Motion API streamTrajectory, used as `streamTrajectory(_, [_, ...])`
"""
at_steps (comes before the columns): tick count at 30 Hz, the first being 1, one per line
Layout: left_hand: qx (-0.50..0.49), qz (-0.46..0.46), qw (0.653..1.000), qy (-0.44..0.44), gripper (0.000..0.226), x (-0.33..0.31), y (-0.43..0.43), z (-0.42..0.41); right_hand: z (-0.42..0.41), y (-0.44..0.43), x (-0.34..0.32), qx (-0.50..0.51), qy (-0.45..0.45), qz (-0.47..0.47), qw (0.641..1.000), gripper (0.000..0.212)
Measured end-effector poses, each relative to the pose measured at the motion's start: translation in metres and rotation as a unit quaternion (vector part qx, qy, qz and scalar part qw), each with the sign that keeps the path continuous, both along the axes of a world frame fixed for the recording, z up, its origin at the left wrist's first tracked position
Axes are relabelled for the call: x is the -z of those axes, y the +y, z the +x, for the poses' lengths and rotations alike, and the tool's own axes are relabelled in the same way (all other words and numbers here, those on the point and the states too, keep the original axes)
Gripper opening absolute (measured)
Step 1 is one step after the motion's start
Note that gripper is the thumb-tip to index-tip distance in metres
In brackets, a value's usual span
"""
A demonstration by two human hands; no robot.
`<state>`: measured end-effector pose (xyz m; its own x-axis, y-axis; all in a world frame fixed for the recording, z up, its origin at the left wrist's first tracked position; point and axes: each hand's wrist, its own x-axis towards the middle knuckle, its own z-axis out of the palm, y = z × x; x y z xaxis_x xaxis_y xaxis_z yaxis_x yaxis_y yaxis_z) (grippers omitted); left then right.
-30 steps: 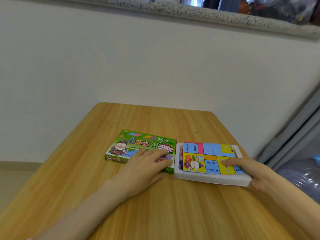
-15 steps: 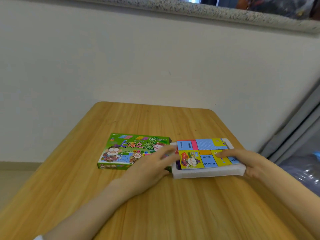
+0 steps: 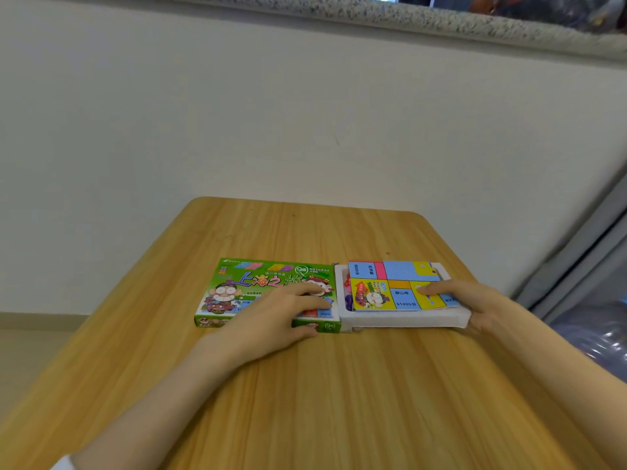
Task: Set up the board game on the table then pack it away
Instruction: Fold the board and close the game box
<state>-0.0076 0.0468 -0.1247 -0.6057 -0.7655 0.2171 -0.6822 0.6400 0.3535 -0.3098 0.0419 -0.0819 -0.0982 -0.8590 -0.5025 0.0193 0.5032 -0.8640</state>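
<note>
A green game box (image 3: 258, 283) lies flat in the middle of the wooden table (image 3: 339, 401). A white foam tray (image 3: 400, 320) butts against its right end, in line with it. A folded, colourful game board (image 3: 383, 293) lies on top of the tray. Red and purple pieces (image 3: 347, 293) show at the tray's left end. My left hand (image 3: 274, 320) holds the box's right part, fingers across the lid and thumb on the front wall. My right hand (image 3: 471, 300) grips the tray's right end, with fingers on the board and thumb at the front corner.
A plain wall stands close behind the table's far edge. A grey curtain (image 3: 576, 259) hangs at the right, with clear plastic wrapping (image 3: 597, 337) on the floor below it. The table's right edge runs just past the tray.
The tray lay skewed and a little apart from the box; my right hand has turned and pushed it left until it lines up against the box's right end. My left hand stayed on the box.
</note>
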Motion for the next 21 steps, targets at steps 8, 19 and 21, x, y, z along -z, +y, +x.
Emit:
streamTrajectory(8, [0.023, -0.177, 0.984, 0.018, 0.047, 0.010, 0.009, -0.015, 0.002, 0.003, 0.004, 0.008, -0.014, -0.004, 1.000, 0.020])
streamTrajectory(19, [-0.163, 0.111, 0.965, -0.172, 0.130, -0.010, -0.014, 0.020, 0.017, 0.011, 0.007, -0.018, -0.012, 0.000, 1.000, 0.014])
streamTrajectory(21, [-0.156, 0.105, 0.967, -0.171, 0.118, -0.011, -0.013, 0.017, 0.021, 0.010, 0.008, -0.020, 0.007, -0.007, 1.000, 0.015])
